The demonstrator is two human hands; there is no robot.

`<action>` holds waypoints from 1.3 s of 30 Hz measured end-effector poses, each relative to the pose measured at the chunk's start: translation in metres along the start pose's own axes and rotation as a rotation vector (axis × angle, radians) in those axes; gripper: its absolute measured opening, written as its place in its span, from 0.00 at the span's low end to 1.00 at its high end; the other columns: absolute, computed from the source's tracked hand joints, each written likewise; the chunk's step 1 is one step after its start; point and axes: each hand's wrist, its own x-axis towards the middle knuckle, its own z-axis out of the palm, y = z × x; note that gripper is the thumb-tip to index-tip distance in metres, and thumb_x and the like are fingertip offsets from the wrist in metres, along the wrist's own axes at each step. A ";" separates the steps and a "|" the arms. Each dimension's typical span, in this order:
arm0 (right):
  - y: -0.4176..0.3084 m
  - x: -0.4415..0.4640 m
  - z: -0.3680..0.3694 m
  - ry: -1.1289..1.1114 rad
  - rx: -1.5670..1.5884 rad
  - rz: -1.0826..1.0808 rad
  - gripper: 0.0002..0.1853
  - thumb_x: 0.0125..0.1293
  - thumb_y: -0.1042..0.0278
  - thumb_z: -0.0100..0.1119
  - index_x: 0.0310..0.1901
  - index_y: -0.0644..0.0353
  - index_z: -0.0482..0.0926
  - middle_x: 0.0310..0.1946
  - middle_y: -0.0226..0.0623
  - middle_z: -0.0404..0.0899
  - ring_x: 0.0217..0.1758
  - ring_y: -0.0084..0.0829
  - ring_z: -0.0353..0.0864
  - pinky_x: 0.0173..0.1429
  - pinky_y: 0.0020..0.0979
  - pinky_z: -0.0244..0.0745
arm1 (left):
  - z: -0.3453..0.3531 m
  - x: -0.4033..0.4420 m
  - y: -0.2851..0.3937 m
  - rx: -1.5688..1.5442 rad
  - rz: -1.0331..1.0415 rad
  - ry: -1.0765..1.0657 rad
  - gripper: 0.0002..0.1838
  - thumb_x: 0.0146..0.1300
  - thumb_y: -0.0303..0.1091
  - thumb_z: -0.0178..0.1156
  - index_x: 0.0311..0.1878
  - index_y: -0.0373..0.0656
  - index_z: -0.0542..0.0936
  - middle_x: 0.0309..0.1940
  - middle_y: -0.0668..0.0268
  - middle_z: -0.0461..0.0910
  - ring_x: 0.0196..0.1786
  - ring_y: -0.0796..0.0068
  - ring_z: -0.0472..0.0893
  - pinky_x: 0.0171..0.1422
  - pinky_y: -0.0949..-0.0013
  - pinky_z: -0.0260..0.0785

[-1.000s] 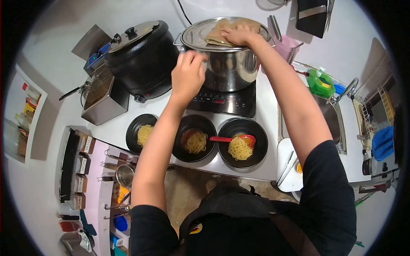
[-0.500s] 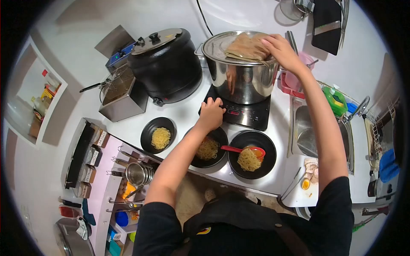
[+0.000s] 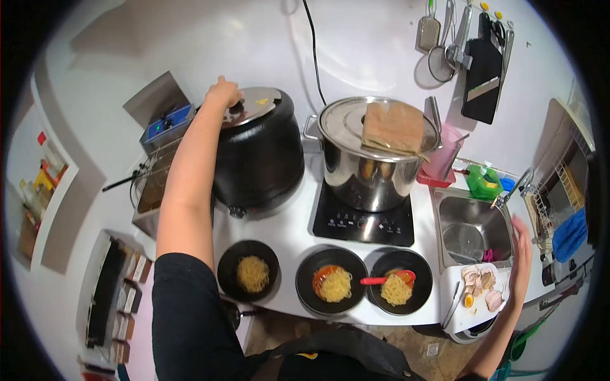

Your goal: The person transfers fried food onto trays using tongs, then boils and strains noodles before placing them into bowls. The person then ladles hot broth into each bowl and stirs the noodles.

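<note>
Desk [image 3: 287, 223]: by it the cookware and bowls were borne.
Black warmer [image 3: 262, 168]: it was placed left of the steel pot [image 3: 365, 179]; its bulk was judged heavy and rigid, awkward to shift if filled.
Metal lid [image 3: 259, 106]: it was seated on the warmer, slightly tilted in view; it was judged fairly light, stiff and perhaps slick with steam, best taken by the knob, with the rim avoided in case of heat.
Black bowls [image 3: 229, 279]: three were lined up in front, noodles [image 3: 335, 286] held in each; by the rightmost a red spoon [image 3: 376, 280] was also held.
Left hand [image 3: 222, 94]: its fingers were bent over the knob; whether it was grasped could not be told.
Right hand [image 3: 522, 244]: its fingers were extended and released beside the sink [image 3: 445, 244], nothing visibly held.
Knob [image 3: 237, 108]: it was partly hidden.
</note>
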 end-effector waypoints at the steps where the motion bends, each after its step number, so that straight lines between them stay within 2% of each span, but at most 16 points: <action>1: -0.001 -0.020 -0.001 0.025 -0.086 0.054 0.24 0.72 0.54 0.37 0.58 0.64 0.70 0.62 0.40 0.65 0.68 0.32 0.58 0.72 0.35 0.45 | -0.001 0.014 -0.009 0.009 0.063 -0.163 0.19 0.62 0.47 0.54 0.42 0.40 0.82 0.36 0.46 0.80 0.44 0.52 0.79 0.53 0.58 0.71; 2: -0.002 -0.041 -0.002 0.045 -0.170 0.113 0.26 0.71 0.51 0.37 0.59 0.64 0.68 0.62 0.40 0.64 0.68 0.32 0.58 0.72 0.36 0.44 | -0.004 0.025 -0.015 0.022 0.127 -0.331 0.20 0.62 0.49 0.54 0.41 0.41 0.83 0.34 0.47 0.81 0.41 0.52 0.80 0.53 0.58 0.71; 3: 0.012 -0.066 -0.007 0.128 -0.084 0.173 0.27 0.71 0.49 0.37 0.60 0.64 0.67 0.62 0.40 0.64 0.69 0.33 0.58 0.72 0.36 0.44 | -0.013 0.030 -0.016 -0.058 0.067 -0.431 0.21 0.57 0.51 0.60 0.38 0.40 0.84 0.30 0.52 0.82 0.34 0.59 0.82 0.44 0.63 0.75; 6: 0.021 -0.126 -0.008 0.286 0.045 0.328 0.30 0.71 0.45 0.35 0.63 0.62 0.64 0.64 0.40 0.62 0.70 0.34 0.56 0.72 0.37 0.44 | -0.020 0.036 -0.025 -0.137 0.203 -0.499 0.23 0.51 0.49 0.65 0.36 0.36 0.84 0.26 0.58 0.82 0.25 0.69 0.80 0.32 0.70 0.76; 9: -0.001 -0.155 0.008 0.378 0.004 0.406 0.31 0.71 0.44 0.34 0.64 0.61 0.63 0.65 0.41 0.60 0.70 0.35 0.56 0.72 0.37 0.44 | -0.027 0.040 -0.040 -0.357 0.226 -0.485 0.23 0.44 0.48 0.68 0.30 0.34 0.83 0.25 0.61 0.80 0.22 0.74 0.79 0.25 0.73 0.74; 12: -0.006 -0.165 0.016 0.410 0.002 0.395 0.32 0.71 0.43 0.34 0.64 0.62 0.63 0.65 0.42 0.61 0.69 0.35 0.56 0.71 0.38 0.46 | -0.035 0.051 -0.068 -0.647 0.149 -0.414 0.20 0.44 0.47 0.69 0.25 0.36 0.81 0.19 0.68 0.76 0.20 0.77 0.78 0.26 0.76 0.75; 14: -0.009 -0.162 0.019 0.402 0.029 0.402 0.32 0.71 0.43 0.34 0.64 0.62 0.63 0.65 0.42 0.61 0.69 0.35 0.56 0.71 0.37 0.47 | -0.041 0.058 -0.093 -0.887 0.057 -0.391 0.18 0.46 0.47 0.68 0.20 0.41 0.77 0.16 0.73 0.72 0.20 0.79 0.77 0.27 0.78 0.74; 15: -0.012 -0.159 0.022 0.403 0.011 0.394 0.31 0.71 0.44 0.34 0.63 0.62 0.63 0.65 0.42 0.61 0.69 0.35 0.57 0.71 0.37 0.48 | -0.043 0.056 -0.106 -0.989 0.037 -0.396 0.16 0.51 0.46 0.65 0.19 0.46 0.74 0.15 0.76 0.69 0.20 0.82 0.76 0.27 0.80 0.73; 18: -0.022 -0.142 0.041 0.398 -0.013 0.371 0.31 0.71 0.45 0.34 0.63 0.63 0.64 0.65 0.41 0.62 0.68 0.35 0.57 0.71 0.37 0.49 | -0.026 0.073 -0.150 -1.167 -0.017 -0.349 0.14 0.57 0.44 0.61 0.27 0.43 0.78 0.20 0.72 0.74 0.23 0.80 0.78 0.30 0.80 0.74; 24: -0.025 -0.121 0.065 0.361 0.032 0.344 0.29 0.72 0.47 0.36 0.61 0.63 0.66 0.64 0.40 0.63 0.67 0.34 0.59 0.69 0.36 0.51 | -0.028 0.043 -0.152 -1.522 -0.319 -0.364 0.20 0.64 0.43 0.55 0.49 0.34 0.76 0.40 0.57 0.81 0.39 0.68 0.82 0.43 0.63 0.78; 27: -0.032 -0.117 0.074 0.362 0.038 0.355 0.29 0.70 0.46 0.39 0.59 0.63 0.69 0.61 0.42 0.66 0.66 0.34 0.61 0.69 0.35 0.52 | 0.026 0.061 -0.185 -1.792 -0.284 -0.415 0.18 0.66 0.40 0.52 0.52 0.35 0.75 0.45 0.55 0.80 0.46 0.64 0.81 0.48 0.56 0.77; 30: -0.035 -0.113 0.087 0.332 0.073 0.366 0.28 0.69 0.47 0.40 0.58 0.62 0.71 0.58 0.41 0.70 0.65 0.34 0.63 0.68 0.35 0.53 | 0.068 0.054 -0.203 -1.946 -0.390 -0.288 0.17 0.67 0.38 0.50 0.53 0.37 0.74 0.50 0.55 0.78 0.51 0.62 0.79 0.53 0.53 0.75; 32: -0.037 -0.099 0.104 0.284 -0.009 0.376 0.22 0.70 0.53 0.43 0.55 0.61 0.73 0.56 0.39 0.71 0.63 0.33 0.65 0.67 0.34 0.56 | 0.086 0.048 -0.223 -1.950 -0.390 -0.375 0.18 0.68 0.40 0.49 0.55 0.38 0.73 0.52 0.58 0.76 0.53 0.61 0.77 0.57 0.54 0.72; 34: -0.053 -0.061 0.127 0.116 -0.254 0.158 0.17 0.69 0.62 0.45 0.52 0.61 0.75 0.55 0.39 0.72 0.62 0.33 0.67 0.66 0.32 0.57 | 0.076 0.032 -0.216 -1.944 -0.576 -0.285 0.21 0.68 0.43 0.48 0.57 0.39 0.71 0.56 0.58 0.74 0.55 0.61 0.75 0.59 0.54 0.70; 35: -0.061 -0.035 0.141 0.065 -0.230 0.047 0.14 0.68 0.67 0.47 0.51 0.63 0.75 0.53 0.39 0.73 0.61 0.34 0.68 0.65 0.31 0.58 | 0.058 0.018 -0.202 -2.001 -0.565 -0.266 0.22 0.69 0.44 0.46 0.59 0.39 0.69 0.58 0.59 0.72 0.58 0.61 0.73 0.62 0.54 0.67; 39: -0.076 0.078 0.189 -0.108 -0.342 -0.366 0.16 0.64 0.74 0.49 0.53 0.62 0.74 0.50 0.44 0.73 0.55 0.41 0.72 0.60 0.33 0.66 | 0.011 -0.018 -0.172 -2.125 -0.446 -0.147 0.31 0.71 0.53 0.34 0.65 0.38 0.63 0.65 0.57 0.63 0.67 0.57 0.62 0.71 0.52 0.52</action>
